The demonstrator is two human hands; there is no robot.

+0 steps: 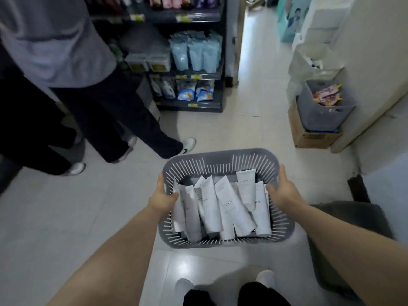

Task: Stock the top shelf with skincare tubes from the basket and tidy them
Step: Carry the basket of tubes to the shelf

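Note:
A grey slotted plastic basket point(220, 157) hangs in front of me above the floor, carried between both hands. It holds several white skincare tubes point(227, 206), lying jumbled and leaning on each other. My left hand point(162, 194) grips the basket's left rim, thumb inside. On the opposite rim, my right hand point(283, 191) holds on with its thumb inside as well. A dark shelf unit point(221, 62) with stocked products stands ahead to the left; its top shelf is out of view.
Another person point(66, 62) in a grey shirt and dark trousers stands close at the left, beside the shelves. A second grey basket point(324, 111) of packets sits on a cardboard box point(313, 135) at the right wall. A dark stool point(344, 219) is near my right arm. Light tiled floor lies ahead.

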